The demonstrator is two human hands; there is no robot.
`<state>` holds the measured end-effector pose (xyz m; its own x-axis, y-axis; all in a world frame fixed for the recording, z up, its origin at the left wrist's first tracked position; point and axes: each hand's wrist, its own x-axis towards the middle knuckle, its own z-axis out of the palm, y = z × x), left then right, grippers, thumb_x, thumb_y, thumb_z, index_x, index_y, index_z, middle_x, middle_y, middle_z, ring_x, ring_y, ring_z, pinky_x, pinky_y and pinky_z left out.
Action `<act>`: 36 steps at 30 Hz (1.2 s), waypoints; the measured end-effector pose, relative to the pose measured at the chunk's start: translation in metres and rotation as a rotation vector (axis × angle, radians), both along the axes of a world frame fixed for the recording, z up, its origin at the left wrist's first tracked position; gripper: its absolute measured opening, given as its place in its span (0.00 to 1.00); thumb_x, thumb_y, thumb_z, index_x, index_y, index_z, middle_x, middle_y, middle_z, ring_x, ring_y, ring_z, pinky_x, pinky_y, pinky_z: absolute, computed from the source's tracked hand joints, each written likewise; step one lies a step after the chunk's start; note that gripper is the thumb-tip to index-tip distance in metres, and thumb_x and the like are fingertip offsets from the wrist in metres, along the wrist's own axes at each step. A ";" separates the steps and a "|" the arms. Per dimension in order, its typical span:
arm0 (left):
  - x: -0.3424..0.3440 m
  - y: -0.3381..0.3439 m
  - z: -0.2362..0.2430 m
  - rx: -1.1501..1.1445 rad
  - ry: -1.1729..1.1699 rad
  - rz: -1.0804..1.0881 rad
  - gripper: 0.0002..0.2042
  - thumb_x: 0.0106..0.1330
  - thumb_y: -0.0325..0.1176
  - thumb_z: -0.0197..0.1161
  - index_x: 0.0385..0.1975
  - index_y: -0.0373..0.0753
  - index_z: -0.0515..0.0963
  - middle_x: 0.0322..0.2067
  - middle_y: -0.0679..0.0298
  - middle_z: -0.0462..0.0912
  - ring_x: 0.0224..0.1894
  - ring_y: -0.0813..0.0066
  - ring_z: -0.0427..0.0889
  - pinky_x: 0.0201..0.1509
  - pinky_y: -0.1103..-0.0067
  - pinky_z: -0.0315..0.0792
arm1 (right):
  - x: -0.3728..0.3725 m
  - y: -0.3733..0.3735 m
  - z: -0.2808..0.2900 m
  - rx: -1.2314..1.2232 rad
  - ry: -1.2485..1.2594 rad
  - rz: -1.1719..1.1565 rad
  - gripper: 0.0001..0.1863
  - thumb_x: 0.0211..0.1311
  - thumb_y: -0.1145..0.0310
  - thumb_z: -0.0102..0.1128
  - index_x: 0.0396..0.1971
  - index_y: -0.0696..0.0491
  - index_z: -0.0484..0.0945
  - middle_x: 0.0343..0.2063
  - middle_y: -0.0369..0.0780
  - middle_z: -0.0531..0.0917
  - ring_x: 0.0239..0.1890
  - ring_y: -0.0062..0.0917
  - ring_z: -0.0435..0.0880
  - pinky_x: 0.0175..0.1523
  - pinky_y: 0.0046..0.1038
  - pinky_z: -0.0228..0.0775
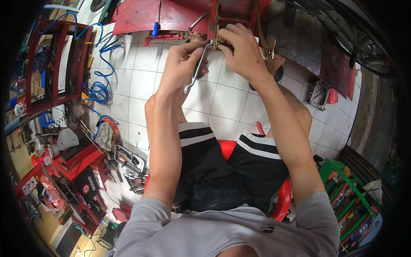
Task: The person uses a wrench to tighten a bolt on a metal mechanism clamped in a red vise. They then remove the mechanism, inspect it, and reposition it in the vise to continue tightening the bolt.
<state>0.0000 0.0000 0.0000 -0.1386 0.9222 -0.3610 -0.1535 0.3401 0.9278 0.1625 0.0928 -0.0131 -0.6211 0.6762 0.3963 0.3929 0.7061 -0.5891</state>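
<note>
My left hand (pixel 182 64) is closed at the upper end of a long silver ring spanner (pixel 195 75), which slants down toward me with its lower ring free. The spanner's upper end meets a narrow brassy metal part (pixel 216 26) on a red metal frame (pixel 247 12). My right hand (pixel 239 53) is at that joint with fingers curled; what they grip is hidden. Just left, a blue-handled screwdriver (pixel 155 28) and a small combination spanner (pixel 198 20) lie on the red platform (pixel 132 17).
I sit on a red plastic seat (pixel 284 201). Red trolleys (pixel 70 68) with tools and a coiled blue hose (pixel 100 91) are on the left. A steel tread plate (pixel 295 38) is at upper right, a green rack (pixel 338 180) at lower right.
</note>
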 end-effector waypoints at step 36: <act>0.030 0.025 -0.026 0.419 0.257 0.427 0.08 0.61 0.22 0.66 0.38 0.27 0.83 0.19 0.71 0.76 0.20 0.90 0.65 0.20 0.87 0.57 | 0.002 0.003 -0.004 0.015 0.043 0.012 0.08 0.48 0.75 0.61 0.32 0.54 0.79 0.29 0.37 0.79 0.39 0.35 0.77 0.48 0.37 0.67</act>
